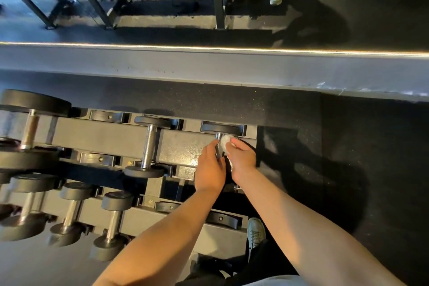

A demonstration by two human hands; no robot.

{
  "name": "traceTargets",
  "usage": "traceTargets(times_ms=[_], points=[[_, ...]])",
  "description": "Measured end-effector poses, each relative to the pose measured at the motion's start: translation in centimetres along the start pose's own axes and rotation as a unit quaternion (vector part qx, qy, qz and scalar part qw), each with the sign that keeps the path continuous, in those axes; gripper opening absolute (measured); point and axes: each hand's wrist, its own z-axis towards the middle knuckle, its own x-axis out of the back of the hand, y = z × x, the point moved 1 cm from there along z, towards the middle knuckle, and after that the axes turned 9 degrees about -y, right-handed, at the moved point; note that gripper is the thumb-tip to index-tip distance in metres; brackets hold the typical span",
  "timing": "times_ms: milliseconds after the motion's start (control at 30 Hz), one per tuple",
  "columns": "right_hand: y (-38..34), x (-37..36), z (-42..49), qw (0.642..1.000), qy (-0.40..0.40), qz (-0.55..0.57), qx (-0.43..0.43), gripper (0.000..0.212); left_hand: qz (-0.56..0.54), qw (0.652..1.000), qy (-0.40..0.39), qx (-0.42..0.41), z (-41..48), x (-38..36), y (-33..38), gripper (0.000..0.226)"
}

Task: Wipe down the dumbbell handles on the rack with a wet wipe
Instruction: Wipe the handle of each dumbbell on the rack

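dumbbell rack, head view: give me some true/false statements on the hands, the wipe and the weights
1. The right hand holds a white wipe against the handle of the rightmost dumbbell on the top row. True.
2. The left hand rests on the floor. False: it holds that same dumbbell's handle, beside the right hand.
3. The neighbouring dumbbell to the left has a bare metal handle with no hand on it. True.
4. The wipe is blue. False: it is white.
5. The lower row is without weights. False: several lower-row dumbbells sit there.
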Motion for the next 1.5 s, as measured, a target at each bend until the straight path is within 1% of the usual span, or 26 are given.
traceTargets(times_ms=[100,200,267,400,500,600,800,833,900,967,1033,1067,1133,1200,1267,1333,1433,1500], points=[[0.2,-0.4,0.5,1.0,-0.027,0.002,-0.002,0.03,0.011,1.0,0.013,-0.025,0.3,0.8,-0.8,0.047],[-0.5,-1.7,0.4,1.0,-0.002,-0.028,0.009,0.035,-0.006,1.0,0.004,-0.019,0.5,1.4,-1.2,0.046],[-0.8,-2.7,0.9,0.999,0.014,-0.047,0.002,0.035,-0.014,1.0,-0.001,-0.007,0.6,1.7,-1.4,0.048],[-0.9,-4.1,2.1,0.994,0.008,-0.108,-0.015,0.03,-0.033,0.999,-0.019,-0.006,0.9,2.4,-2.0,0.056],[-0.8,-4.4,2.5,0.993,0.012,-0.121,-0.009,0.028,-0.034,0.999,-0.032,-0.007,1.1,2.6,-2.3,0.057],[-0.5,-4.1,2.7,0.989,0.005,-0.146,0.012,0.026,-0.041,0.998,-0.038,-0.016,1.2,2.6,-2.6,0.058],[0.2,-2.9,1.2,0.988,0.04,-0.138,0.061,0.014,-0.061,0.997,-0.05,-0.02,1.4,2.6,-2.8,0.057],[0.3,-2.8,0.9,0.987,0.029,-0.142,0.069,0.016,-0.064,0.996,-0.052,-0.018,1.4,2.6,-2.8,0.057],[0.4,-3.1,0.3,0.986,-0.018,-0.148,0.073,0.023,-0.065,0.996,-0.056,-0.014,1.5,2.6,-2.9,0.057],[0.2,-3.2,-0.2,0.989,-0.065,-0.117,0.056,0.022,-0.07,0.996,-0.055,-0.011,1.5,2.6,-2.8,0.056],[-0.1,-3.0,-0.5,0.993,-0.088,-0.077,0.032,0.02,-0.089,0.995,-0.055,-0.004,1.3,2.8,-2.6,0.051],[-0.2,-2.8,-0.3,0.991,-0.094,-0.084,0.039,0.02,-0.097,0.994,-0.055,0.0,1.3,2.8,-2.6,0.049],[-0.1,-2.5,0.0,0.982,-0.091,-0.146,0.073,0.02,-0.1,0.993,-0.057,0.005,1.3,2.9,-2.7,0.05],[-0.2,-2.8,0.3,0.977,-0.066,-0.178,0.094,0.017,-0.09,0.994,-0.058,0.008,1.3,3.0,-2.6,0.052],[-0.4,-3.3,0.8,0.98,-0.041,-0.177,0.087,0.01,-0.085,0.995,-0.06,0.011,1.2,3.1,-2.4,0.054],[-0.6,-3.7,1.6,0.984,-0.034,-0.162,0.06,0.005,-0.089,0.994,-0.061,0.008,1.2,3.2,-2.3,0.056],[-0.8,-3.8,2.5,0.985,-0.03,-0.164,0.039,0.019,-0.087,0.994,-0.059,0.003,1.1,3.2,-2.2,0.055],[-0.7,-3.8,2.4,0.978,-0.033,-0.197,0.056,0.021,-0.085,0.995,-0.06,0.0,1.1,3.1,-2.2,0.054]])
